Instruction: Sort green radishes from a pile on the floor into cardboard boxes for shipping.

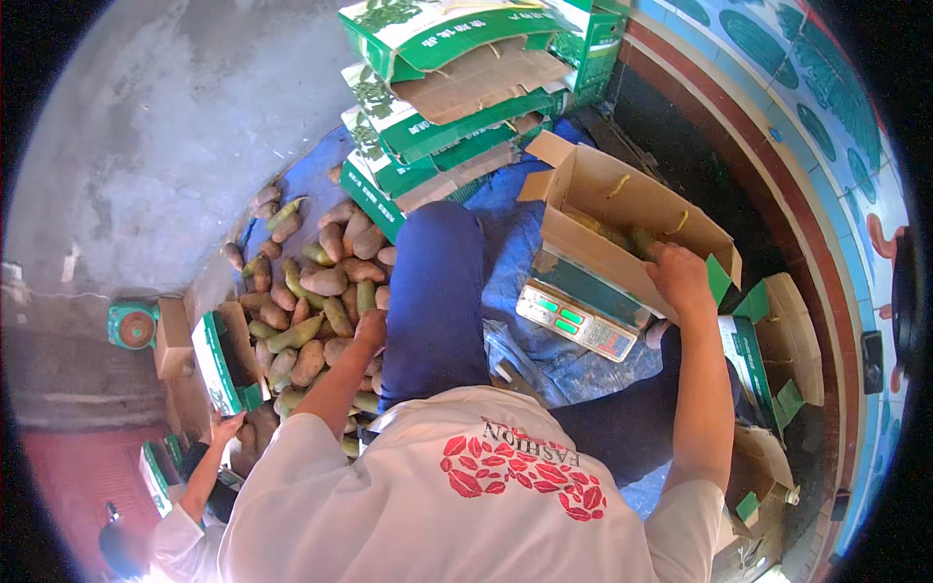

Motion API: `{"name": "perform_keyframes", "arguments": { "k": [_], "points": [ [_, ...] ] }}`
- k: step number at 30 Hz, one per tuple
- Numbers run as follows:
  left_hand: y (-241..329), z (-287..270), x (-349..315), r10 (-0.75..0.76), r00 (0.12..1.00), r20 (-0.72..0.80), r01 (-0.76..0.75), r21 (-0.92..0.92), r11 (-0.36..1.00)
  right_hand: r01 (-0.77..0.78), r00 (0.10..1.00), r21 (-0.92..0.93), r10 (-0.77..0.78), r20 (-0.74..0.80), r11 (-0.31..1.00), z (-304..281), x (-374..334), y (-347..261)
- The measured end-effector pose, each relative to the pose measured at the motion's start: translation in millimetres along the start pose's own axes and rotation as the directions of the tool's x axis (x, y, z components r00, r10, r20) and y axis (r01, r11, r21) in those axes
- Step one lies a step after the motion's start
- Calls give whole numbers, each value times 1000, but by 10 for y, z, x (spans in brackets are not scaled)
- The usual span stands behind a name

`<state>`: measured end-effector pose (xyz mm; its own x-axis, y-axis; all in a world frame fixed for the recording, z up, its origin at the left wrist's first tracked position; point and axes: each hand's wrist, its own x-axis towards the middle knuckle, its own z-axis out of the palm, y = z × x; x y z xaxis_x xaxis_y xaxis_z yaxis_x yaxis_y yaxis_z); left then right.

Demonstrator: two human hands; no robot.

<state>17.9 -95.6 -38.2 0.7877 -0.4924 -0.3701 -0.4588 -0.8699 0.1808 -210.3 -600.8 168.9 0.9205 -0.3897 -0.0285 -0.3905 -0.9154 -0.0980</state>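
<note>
Packing, seemingly: my right hand [677, 275] in carton [595, 255] on scale [573, 320], left hand [370, 328] by tubers [330, 282], can't tell either grip; next likely needs tubers settled.

White short-sleeved shirt [389, 505], clustered red print [465, 481], dark lettering [530, 442], dark blue trousers [434, 301]
</note>
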Motion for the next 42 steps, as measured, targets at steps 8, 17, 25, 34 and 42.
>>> {"name": "perform_keyframes", "arguments": {
  "k": [8,17,25,34,42],
  "points": [
    [-418,546,144,-190,978,-84,159,-288,944,56,998,24,-57,19,998,-10,84,-99],
    [-155,339,1,-80,997,14,81,-109,991,2,1000,23,-3,27,1000,5,-15,1],
    [-68,287,3,-139,990,-1,137,-165,977,-60,989,11,58,133,998,-106,38,-115],
    [-431,859,299,131,983,-132,-129,18,991,10,999,42,-12,42,999,29,4,37],
    [-241,819,642,182,982,-54,-182,17,983,-23,998,11,23,59,1000,24,-37,26]
  ]
}}
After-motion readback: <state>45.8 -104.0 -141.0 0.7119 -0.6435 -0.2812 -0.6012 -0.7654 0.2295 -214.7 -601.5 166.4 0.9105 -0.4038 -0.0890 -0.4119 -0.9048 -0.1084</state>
